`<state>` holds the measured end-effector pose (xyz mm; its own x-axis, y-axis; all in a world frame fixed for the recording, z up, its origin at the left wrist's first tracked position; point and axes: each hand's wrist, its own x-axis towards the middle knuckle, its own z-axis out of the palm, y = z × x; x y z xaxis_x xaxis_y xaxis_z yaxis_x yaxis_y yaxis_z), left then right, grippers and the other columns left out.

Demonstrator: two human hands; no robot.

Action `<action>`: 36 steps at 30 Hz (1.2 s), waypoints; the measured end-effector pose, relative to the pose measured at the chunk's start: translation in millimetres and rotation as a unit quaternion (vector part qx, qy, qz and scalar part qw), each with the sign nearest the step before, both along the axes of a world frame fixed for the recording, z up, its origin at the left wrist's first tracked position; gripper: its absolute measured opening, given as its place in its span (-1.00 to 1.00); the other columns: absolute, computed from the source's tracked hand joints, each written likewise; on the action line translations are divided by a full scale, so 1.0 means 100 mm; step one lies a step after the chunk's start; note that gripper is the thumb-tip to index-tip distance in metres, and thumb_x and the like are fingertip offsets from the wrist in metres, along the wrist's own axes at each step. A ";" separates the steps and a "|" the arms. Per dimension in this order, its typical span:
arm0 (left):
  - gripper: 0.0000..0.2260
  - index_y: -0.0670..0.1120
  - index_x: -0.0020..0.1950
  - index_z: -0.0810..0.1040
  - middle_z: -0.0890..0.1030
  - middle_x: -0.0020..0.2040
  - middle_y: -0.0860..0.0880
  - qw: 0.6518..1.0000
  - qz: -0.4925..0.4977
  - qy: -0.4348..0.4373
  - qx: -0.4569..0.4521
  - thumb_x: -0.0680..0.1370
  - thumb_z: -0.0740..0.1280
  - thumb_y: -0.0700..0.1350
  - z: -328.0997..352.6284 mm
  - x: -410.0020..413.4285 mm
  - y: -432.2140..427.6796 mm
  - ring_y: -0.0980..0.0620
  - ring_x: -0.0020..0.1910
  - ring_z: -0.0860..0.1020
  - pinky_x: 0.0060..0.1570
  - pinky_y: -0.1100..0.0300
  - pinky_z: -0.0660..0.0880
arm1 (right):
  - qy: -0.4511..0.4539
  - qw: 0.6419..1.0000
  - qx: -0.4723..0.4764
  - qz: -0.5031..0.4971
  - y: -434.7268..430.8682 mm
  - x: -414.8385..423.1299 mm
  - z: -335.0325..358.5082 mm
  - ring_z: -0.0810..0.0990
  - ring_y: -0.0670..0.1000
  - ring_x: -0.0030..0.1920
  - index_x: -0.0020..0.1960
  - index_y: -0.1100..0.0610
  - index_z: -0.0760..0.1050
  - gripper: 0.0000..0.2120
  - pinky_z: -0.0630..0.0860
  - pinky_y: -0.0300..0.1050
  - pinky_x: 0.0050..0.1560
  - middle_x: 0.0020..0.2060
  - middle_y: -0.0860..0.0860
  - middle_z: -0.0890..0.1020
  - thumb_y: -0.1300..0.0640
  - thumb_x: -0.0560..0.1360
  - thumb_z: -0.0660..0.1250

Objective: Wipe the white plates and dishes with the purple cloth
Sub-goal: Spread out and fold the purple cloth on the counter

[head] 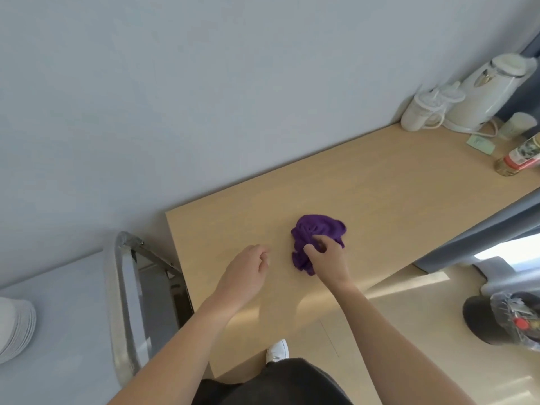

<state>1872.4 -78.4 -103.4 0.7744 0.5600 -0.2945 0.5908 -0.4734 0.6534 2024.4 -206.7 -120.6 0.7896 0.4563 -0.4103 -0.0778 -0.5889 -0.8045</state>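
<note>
A crumpled purple cloth [315,232] lies on the light wooden table [365,185]. My right hand [327,258] is on the near part of the cloth, with thumb and fingers curled into the fabric. My left hand [245,273] hovers over the bare table left of the cloth, fingers loosely curled, holding nothing. A stack of white plates [14,328] sits far left on a grey cart surface [67,311], partly cut off by the frame edge.
The cart's metal handle [122,302] stands between the plates and the table. At the table's far right are a white kettle [491,95], a white lidded cup [420,112], a glass [520,124] and a bottle [520,156]. A bin [502,320] stands on the floor.
</note>
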 end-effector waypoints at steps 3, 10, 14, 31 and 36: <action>-0.60 -0.06 0.51 0.35 0.46 0.36 0.01 1.000 0.012 -0.014 0.009 0.66 0.23 -0.10 0.02 0.00 0.07 0.02 0.24 0.51 0.24 0.14 0.44 | 0.032 0.996 0.076 0.042 0.04 -0.13 0.12 0.65 0.09 -0.13 0.11 0.04 0.64 -0.74 0.57 -0.02 -0.13 -0.12 0.02 0.71 0.21 0.48 0.29; -0.83 -0.02 0.12 0.65 0.58 -0.01 0.07 0.989 0.084 -0.104 0.062 0.54 0.38 -0.17 0.12 -0.06 0.21 0.06 -0.02 0.55 0.04 0.03 0.53 | 0.065 0.976 0.159 0.136 0.25 -0.27 0.33 0.63 -0.06 -0.17 0.09 0.09 0.64 -0.65 0.53 -0.23 -0.15 -0.15 -0.03 0.71 0.40 0.52 0.18; -0.83 -0.06 0.11 0.68 0.58 -0.07 0.04 0.983 0.121 -0.113 0.083 0.53 0.42 -0.16 0.22 -0.17 0.34 0.04 -0.07 0.55 -0.01 0.07 0.52 | 0.040 0.982 0.122 0.138 0.39 -0.23 0.33 0.60 -0.18 -0.20 0.14 0.01 0.59 -0.70 0.53 -0.28 -0.16 -0.14 -0.07 0.68 0.30 0.52 0.24; -0.67 0.02 0.15 0.65 0.56 0.14 0.11 0.994 0.050 0.074 0.062 0.51 0.26 -0.29 0.05 -0.36 0.31 0.01 0.13 0.55 0.14 0.04 0.50 | -0.086 0.991 -0.029 0.099 0.22 -0.10 0.05 0.57 -0.01 -0.22 -0.06 0.06 0.56 -0.82 0.49 -0.11 -0.16 -0.30 -0.04 0.60 -0.04 0.57 0.30; -0.82 -0.12 -0.23 0.55 0.59 -0.29 -0.02 0.986 0.124 0.092 0.069 0.53 0.22 -0.21 -0.02 -0.28 0.18 -0.03 -0.28 0.55 -0.27 0.06 0.50 | -0.150 0.974 -0.041 0.165 0.39 -0.10 -0.02 0.58 0.01 -0.02 0.05 0.10 0.59 -0.82 0.52 -0.06 0.03 -0.07 0.01 0.58 0.02 0.55 0.34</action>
<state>1844.4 -60.9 -105.5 0.5501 0.7692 -0.3253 0.8015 -0.3767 0.4645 2014.8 -168.1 -122.8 0.6952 0.6813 -0.2292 0.3580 -0.6047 -0.7114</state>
